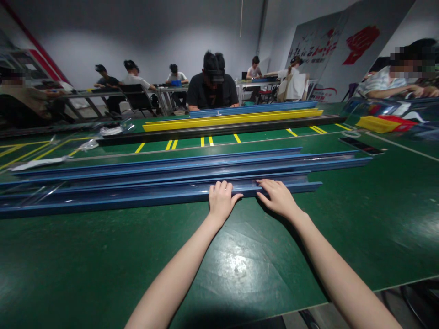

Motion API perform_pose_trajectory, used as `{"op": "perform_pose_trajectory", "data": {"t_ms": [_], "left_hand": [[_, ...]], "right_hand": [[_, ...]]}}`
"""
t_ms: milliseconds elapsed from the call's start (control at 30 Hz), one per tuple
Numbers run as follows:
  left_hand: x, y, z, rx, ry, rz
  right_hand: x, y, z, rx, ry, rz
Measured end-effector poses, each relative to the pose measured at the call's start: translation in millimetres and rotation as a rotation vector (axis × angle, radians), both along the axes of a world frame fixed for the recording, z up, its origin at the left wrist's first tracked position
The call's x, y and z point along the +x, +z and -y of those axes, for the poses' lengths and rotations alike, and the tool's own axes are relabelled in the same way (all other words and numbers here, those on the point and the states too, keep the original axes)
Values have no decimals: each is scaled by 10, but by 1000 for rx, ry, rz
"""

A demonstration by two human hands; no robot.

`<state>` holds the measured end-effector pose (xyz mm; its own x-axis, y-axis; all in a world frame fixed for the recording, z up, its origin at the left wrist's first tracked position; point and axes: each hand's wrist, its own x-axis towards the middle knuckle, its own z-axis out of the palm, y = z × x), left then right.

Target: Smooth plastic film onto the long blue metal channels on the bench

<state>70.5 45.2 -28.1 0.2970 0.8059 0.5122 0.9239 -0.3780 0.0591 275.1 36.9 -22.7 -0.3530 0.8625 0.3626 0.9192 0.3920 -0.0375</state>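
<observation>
A long blue plastic channel point(164, 193) lies across the green table, its open side up, with something clear and shiny along its inside. My left hand point(221, 197) is closed over its near wall, fingers bent over the rim and thumb pointing right. To the right of it, near the channel's right end, my right hand point(277, 196) grips the same wall, fingers reaching inside and thumb at the front. Its fingertips are partly hard to make out. Right behind are more blue channels point(329, 161), lying nearly parallel to the first.
Farther back on the green table point(85, 256) lie a yellow channel point(233, 119), a black strip point(254, 128) and another blue channel point(254, 108). A phone point(361, 146) and a yellow tray point(377, 124) are at the right. A person point(212, 84) sits opposite; several others work around.
</observation>
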Motion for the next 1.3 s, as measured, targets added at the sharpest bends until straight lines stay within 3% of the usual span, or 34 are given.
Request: {"op": "perform_pose_trajectory", "data": {"t_ms": [800,1300], "left_hand": [[-14,-11,-36,4,-8,86],[14,-91,-21,72,-11,-24]], "right_hand": [[9,-12,-4,6,-6,9],[7,-21,-12,18,8,3]]}}
